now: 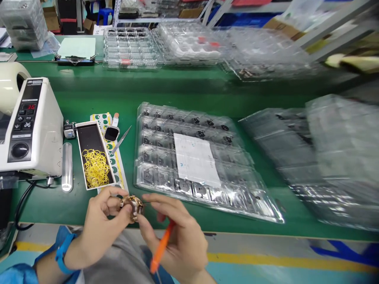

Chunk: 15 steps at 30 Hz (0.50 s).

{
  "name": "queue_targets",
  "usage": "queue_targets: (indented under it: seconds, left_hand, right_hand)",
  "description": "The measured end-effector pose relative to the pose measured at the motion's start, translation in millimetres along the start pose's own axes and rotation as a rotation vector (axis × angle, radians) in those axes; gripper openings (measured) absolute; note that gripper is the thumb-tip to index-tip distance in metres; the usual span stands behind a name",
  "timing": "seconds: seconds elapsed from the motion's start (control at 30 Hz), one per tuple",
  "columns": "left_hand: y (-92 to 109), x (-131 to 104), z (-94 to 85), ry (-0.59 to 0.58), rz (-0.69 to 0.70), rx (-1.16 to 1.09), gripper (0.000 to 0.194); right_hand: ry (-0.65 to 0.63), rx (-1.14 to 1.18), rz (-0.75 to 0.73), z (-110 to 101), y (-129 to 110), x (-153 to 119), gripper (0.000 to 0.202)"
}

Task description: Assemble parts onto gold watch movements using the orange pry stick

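Observation:
Pinched between the thumb and fingers of my left hand [102, 225] is a small shiny gold-brown watch case [135, 208], its inner parts showing. My right hand [180, 232] reaches in from the right, with thumb and index fingertips at the case's edge. A thin orange tool [162, 246] is tucked in that hand and points down past the palm; its working end is hard to make out. Just beyond my left hand stands a white-rimmed box [96, 154] of yellow rings [96, 169]. A smartwatch [111, 133] and tweezers [122, 139] lie beside it.
To the left stands a white tape dispenser [32, 130] with a clear tube [67, 167] by it. A large clear parts tray [189, 157] with a paper sheet [197, 159] lies ahead right. More plastic trays [340, 157] are blurred far right. A clipboard [76, 51] sits on the shelf.

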<state>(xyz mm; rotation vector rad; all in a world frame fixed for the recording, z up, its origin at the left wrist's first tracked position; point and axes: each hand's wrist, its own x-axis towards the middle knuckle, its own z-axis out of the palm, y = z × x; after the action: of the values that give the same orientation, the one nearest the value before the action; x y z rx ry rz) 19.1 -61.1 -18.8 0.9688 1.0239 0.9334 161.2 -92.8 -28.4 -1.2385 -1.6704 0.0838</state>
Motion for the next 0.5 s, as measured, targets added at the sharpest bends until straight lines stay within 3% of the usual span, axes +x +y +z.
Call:
queue_targets:
  seconds: [0.1,0.23,0.3,0.4,0.5]
  left_hand:
    - [0.2,1.9,-4.5,-0.024,-0.071,-0.060,0.015]
    - [2.5,1.4,-11.0,-0.029,-0.070,-0.010,0.011]
    - [3.9,0.5,-13.9,-0.037,-0.057,0.036,0.010]
    - [4.3,-1.4,-16.2,-0.026,-0.029,0.046,0.012]
    - [3.7,-4.4,-13.9,-0.015,-0.045,-0.014,0.016]
  right_hand:
    - [-0.025,0.103,0.139,-11.9,-0.1,4.1,0.011]
    - [-0.326,0.158,0.239,-20.8,3.3,18.1,0.010]
    - [-0.411,0.213,0.246,-22.8,4.3,21.8,0.011]
    - [-0.262,0.204,0.226,-30.1,0.9,16.8,0.010]
    - [-0.126,0.036,0.136,-39.4,-8.1,4.3,0.014]
